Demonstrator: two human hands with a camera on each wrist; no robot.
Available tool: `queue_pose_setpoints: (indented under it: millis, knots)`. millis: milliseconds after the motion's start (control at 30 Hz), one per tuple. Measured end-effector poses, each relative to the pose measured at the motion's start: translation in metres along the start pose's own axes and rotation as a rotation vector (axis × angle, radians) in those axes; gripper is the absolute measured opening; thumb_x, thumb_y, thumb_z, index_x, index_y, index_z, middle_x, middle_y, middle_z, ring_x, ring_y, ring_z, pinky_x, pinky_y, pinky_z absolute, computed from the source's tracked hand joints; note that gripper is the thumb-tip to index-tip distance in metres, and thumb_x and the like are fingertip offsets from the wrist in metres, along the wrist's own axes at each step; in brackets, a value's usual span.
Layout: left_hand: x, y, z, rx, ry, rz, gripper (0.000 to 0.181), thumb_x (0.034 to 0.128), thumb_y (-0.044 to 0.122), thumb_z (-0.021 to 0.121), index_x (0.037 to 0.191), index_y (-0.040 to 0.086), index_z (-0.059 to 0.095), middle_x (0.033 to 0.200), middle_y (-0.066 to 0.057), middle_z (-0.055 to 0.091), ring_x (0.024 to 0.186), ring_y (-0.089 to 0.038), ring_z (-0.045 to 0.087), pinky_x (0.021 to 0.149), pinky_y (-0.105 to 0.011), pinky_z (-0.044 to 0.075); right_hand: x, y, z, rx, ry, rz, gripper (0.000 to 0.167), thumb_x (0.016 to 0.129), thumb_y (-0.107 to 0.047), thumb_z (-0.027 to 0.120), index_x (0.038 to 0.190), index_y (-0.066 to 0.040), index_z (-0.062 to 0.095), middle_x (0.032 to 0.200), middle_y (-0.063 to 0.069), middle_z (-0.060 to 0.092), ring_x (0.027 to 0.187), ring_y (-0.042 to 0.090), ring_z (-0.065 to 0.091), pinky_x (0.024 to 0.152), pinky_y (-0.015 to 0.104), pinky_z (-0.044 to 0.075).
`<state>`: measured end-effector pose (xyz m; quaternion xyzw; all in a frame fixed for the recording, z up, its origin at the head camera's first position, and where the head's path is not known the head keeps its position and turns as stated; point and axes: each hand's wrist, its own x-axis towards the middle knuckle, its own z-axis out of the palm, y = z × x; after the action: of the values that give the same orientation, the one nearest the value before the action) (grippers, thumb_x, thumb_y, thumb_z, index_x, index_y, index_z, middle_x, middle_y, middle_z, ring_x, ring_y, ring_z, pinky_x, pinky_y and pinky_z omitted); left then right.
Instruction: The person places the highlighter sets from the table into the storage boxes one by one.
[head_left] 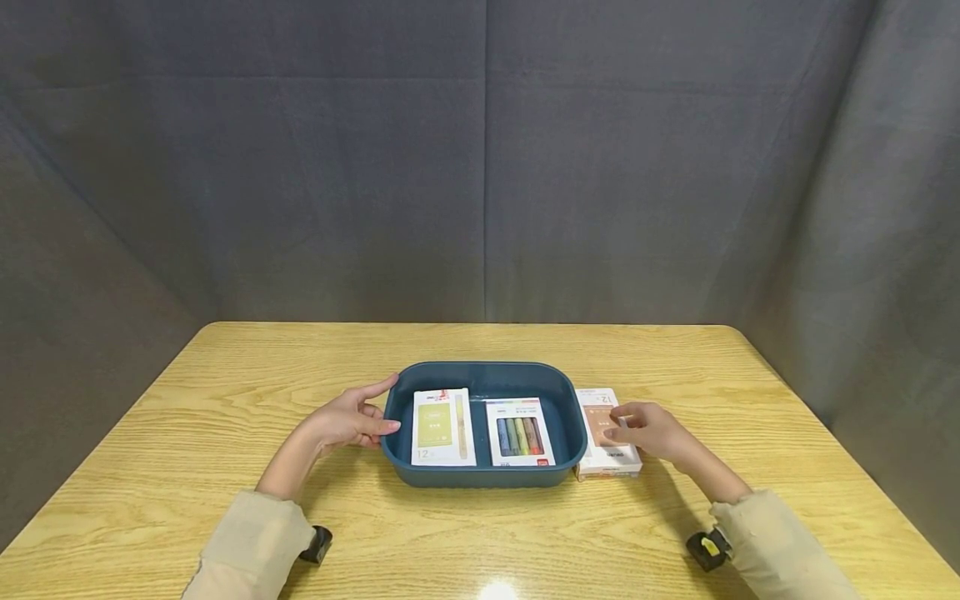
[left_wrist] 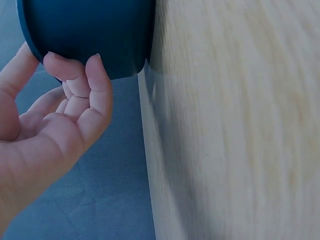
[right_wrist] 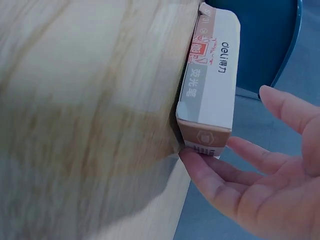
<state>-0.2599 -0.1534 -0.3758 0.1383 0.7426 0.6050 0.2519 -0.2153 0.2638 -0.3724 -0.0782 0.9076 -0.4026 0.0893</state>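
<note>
A dark blue two-compartment tray [head_left: 480, 477] stands mid-table. My left hand [head_left: 352, 419] holds its left end, thumb at the rim and curled fingers against the outer wall [left_wrist: 100, 30]. The left compartment holds a white box with a yellow-green panel [head_left: 442, 427]. In the right one lies a box with a window showing coloured sticks [head_left: 519, 432]. Flat on the table, close beside the tray's right end, is a white highlighter box with an orange-brown panel [head_left: 606, 433]. My right hand [head_left: 651, 431] touches this box's end with its fingertips [right_wrist: 192, 159]; the thumb stands apart above it.
The wooden table [head_left: 480, 542] reaches back to a grey curtain [head_left: 480, 208], which also hangs along both sides. Dark wrist mounts [head_left: 317, 543] hang by both sleeves, low over the tabletop.
</note>
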Motion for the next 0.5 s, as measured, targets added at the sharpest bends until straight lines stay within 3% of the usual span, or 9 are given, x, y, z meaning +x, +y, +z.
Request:
queue_pose_setpoints:
  millis: [167,367,500]
  knots:
    - [0.0001,0.0002,0.0002,-0.008,0.001,-0.001,0.080,0.0827,-0.001,0.061,0.144,0.006,0.010,0.059,-0.002,0.041,0.053,-0.014,0.044,0.064,-0.034,0.050,-0.0007,-0.0018,-0.0024,-0.010,0.025,-0.014,0.050,0.085,-0.020,0.061,0.117,0.016,0.047,0.115,0.032,0.048,0.104,0.042,0.047,0.075,0.042,0.046]
    - [-0.0002,0.0006,0.0004,-0.015,-0.003,0.002,0.079,0.0828,-0.002,0.060,0.144,0.006,0.010,0.059,-0.002,0.040,0.053,-0.014,0.043,0.063,-0.033,0.049,-0.0003,-0.0016,-0.0045,-0.008,0.048,-0.013,0.049,0.085,-0.021,0.061,0.116,0.015,0.048,0.112,0.032,0.049,0.098,0.037,0.051,0.071,0.041,0.047]
    - [0.0001,0.0003,0.0005,-0.012,-0.002,0.002,0.080,0.0824,-0.001,0.061,0.144,0.006,0.010,0.059,-0.002,0.040,0.053,-0.014,0.044,0.063,-0.033,0.049,-0.0004,-0.0007,-0.0037,0.035,0.056,0.001,0.047,0.085,-0.017,0.061,0.115,0.016,0.048,0.109,0.031,0.051,0.076,0.026,0.055,0.061,0.037,0.047]
